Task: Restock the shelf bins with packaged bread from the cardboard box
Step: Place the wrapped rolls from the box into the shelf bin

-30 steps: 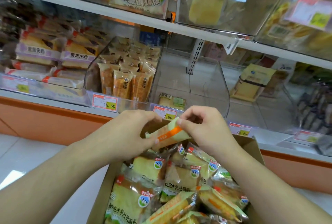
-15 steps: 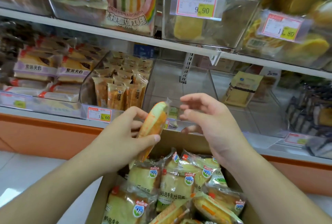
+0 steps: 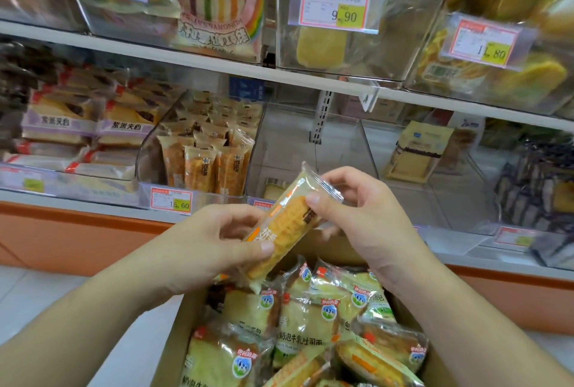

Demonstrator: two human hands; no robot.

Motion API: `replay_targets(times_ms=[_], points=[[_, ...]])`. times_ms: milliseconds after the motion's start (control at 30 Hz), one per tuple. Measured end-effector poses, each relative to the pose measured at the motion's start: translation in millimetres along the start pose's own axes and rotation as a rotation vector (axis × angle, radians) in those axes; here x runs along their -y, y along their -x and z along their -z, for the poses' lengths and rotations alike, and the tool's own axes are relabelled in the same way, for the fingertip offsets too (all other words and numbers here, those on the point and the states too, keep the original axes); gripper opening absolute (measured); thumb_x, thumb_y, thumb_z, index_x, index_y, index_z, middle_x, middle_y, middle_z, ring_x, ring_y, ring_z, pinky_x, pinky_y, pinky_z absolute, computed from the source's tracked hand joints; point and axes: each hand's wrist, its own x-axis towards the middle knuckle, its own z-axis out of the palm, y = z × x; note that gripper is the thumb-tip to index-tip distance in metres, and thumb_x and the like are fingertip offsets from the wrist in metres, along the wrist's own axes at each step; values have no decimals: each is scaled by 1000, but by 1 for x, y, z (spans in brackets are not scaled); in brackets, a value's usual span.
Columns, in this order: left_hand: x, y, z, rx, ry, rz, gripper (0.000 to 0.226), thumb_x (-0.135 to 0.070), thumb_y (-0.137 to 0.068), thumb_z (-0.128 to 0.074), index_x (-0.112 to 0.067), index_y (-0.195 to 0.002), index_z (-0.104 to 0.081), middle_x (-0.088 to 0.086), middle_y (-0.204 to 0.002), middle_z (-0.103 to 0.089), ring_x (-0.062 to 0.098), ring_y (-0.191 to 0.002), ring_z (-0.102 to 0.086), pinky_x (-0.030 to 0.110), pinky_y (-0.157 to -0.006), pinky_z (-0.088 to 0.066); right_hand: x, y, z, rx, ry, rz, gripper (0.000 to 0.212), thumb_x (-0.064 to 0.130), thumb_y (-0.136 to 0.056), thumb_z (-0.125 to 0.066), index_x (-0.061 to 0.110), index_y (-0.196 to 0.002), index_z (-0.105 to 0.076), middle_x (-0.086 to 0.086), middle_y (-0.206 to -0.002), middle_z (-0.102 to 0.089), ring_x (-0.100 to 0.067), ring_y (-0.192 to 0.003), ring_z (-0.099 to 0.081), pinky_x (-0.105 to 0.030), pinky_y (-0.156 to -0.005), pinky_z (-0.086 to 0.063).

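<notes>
Held item: one bread packet [image 3: 287,225], clear wrapper with orange print, tilted with its upper end to the right, above the cardboard box [image 3: 174,337].
Left hand [image 3: 214,247]: grips the lower half of the bread packet; thumb lies across the front, fingers curled behind.
Right hand [image 3: 360,216]: pinches the upper end of the bread packet; thumb on the front, fingers curled round the sealed edge.
Cardboard box: open, below both hands, filled with packaged toast [image 3: 306,324] and further orange-print packets.
Target area: clear shelf bin [image 3: 313,144] directly behind the hands, almost bare, one small pack [image 3: 275,189] at its front.
Adjacent bin, left: upright brown bread packs [image 3: 214,153], price tag [image 3: 170,202] reading 15.60.
Upper shelf: bins with price tags 9.90 and 11.80.
</notes>
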Motion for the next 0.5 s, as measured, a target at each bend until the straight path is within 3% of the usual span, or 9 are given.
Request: replay_targets(times_ms=[100, 233, 333, 433, 500], points=[[2, 1, 18, -50, -140, -83, 28, -16, -92, -78, -29, -117, -74, -3, -112, -77, 16, -102, -74, 48, -90, -61, -3, 0, -9, 80, 64, 34, 26, 16, -89, -83, 30, -108, -72, 1, -107, -75, -18, -84, -74, -40, -66, -64], [7, 1, 50, -134, -261, -170, 40, -19, -84, -86, -36, -119, -74, -13, -114, -75, 8, -109, -70, 36, -90, -61, 0, -7, -29, 115, 249, 195, 28, 21, -87, -85, 33, -108, -70, 11, -107, -76, -13, -102, -73, -37, -87, -61], [13, -2, 76, -326, -275, -222, 44, -19, -79, -89, -37, -117, -75, -16, -112, -74, 6, -107, -70, 36, -91, -61, 13, -26, -55, 97, 266, 287, 27, 20, -88, -85, 34, -102, -66, 13, -101, -74, -10, -97, -72, -25, -79, -59], [25, -5, 107, -584, -333, -254, 43, -29, -82, -86, -39, -121, -72, -17, -109, -74, 8, -99, -71, 41, -91, -60, 26, -64, -92, 27, 266, 374, 26, 21, -88, -85, 35, -99, -66, 16, -98, -73, -7, -94, -71, -21, -78, -57], [34, -7, 126, -721, -471, -206, 44, -33, -88, -78, -41, -130, -67, -17, -119, -67, 9, -107, -65, 40, -98, -56, 36, -90, -118, 19, 308, 415, 23, 24, -90, -84, 34, -100, -66, 17, -96, -72, -4, -94, -69, -20, -77, -56]])
